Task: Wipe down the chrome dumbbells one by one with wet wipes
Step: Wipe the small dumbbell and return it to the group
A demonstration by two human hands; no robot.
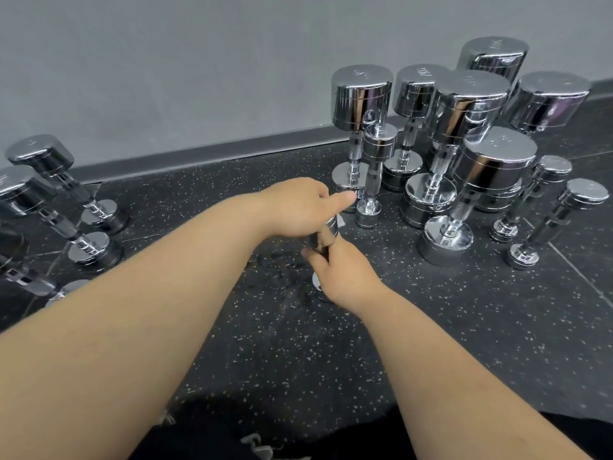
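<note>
Chrome dumbbell (327,232) inside right-hand fingers (314,258)

text: "KG" on dumbbell top (423,74) | digits: too blurred

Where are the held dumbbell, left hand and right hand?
held dumbbell (329,230): head view, on its upper chrome end.
left hand (298,207): head view, on the back of the hand.
right hand (345,280): head view, on the back of the hand.
</note>
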